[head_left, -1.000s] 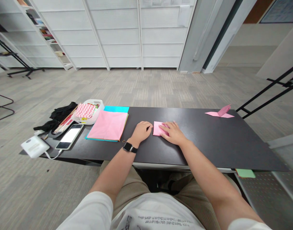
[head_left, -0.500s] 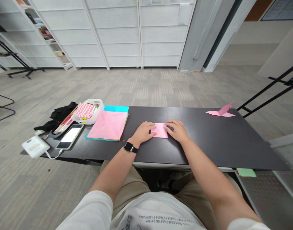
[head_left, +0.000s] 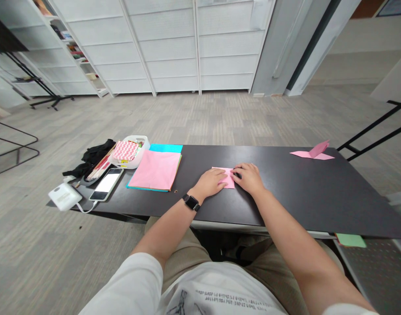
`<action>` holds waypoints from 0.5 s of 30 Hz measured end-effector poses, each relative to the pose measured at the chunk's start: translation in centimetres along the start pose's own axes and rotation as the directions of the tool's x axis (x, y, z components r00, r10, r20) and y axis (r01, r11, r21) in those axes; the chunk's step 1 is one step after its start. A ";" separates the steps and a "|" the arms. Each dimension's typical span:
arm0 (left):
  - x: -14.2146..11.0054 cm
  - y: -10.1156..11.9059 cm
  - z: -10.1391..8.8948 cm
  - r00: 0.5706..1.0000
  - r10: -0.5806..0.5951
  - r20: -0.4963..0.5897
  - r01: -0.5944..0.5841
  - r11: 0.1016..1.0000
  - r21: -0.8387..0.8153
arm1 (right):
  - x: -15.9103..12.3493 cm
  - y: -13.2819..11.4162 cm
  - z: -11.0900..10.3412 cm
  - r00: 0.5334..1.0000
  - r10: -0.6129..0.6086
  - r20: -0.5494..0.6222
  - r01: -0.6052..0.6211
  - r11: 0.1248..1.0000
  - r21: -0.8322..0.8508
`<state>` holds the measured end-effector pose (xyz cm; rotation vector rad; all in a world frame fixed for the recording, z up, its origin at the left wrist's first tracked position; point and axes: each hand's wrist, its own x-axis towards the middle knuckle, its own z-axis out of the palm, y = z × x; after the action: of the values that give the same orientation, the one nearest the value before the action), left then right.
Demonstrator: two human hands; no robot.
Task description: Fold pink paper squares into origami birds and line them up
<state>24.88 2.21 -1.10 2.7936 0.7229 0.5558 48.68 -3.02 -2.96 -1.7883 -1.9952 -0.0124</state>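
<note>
A small folded sheet of pink paper [head_left: 231, 181] lies on the dark tabletop in front of me. My left hand [head_left: 212, 181], below a black watch, rests flat across the left part of the paper with its fingers stretched out, hiding much of it. At the right edge of the sheet, my right hand [head_left: 249, 178] has its thumb and fingertips closed together on the paper. Those fingertips partly cover that edge.
To the left lie a stack of coloured paper [head_left: 156, 170], a phone [head_left: 106, 184], a white charger [head_left: 65, 197], a white basket [head_left: 137, 159] and black cloth [head_left: 95, 155]. A folded pink paper bird [head_left: 315, 153] stands far right. Green paper [head_left: 351, 240] sits below the table's front edge.
My left hand has slid right, further over the pink paper, covering more of it. My right hand's fingers have drawn in at the right edge. The view has turned slightly left.
</note>
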 end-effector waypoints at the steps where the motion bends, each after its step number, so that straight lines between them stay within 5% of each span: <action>1: 0.0 0.0 0.0 1.000 -0.002 0.014 0.002 1.000 -0.002 | -0.1 0.0 -0.1 1.000 0.018 -0.003 -0.018 1.000 -0.004; 9: 0.0 -0.6 0.1 1.000 -0.013 0.015 0.014 1.000 -0.026 | -0.5 0.0 -0.2 0.986 0.133 -0.098 -0.135 0.991 -0.012; 15: 0.0 -0.6 0.2 0.999 -0.035 0.008 0.035 0.999 -0.032 | 0.3 -0.3 -0.2 0.995 -0.102 -0.017 0.103 0.984 0.143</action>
<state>24.68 2.72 -1.50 2.7469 0.7528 0.5448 48.46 -2.85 -2.61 -1.5922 -2.0251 0.0875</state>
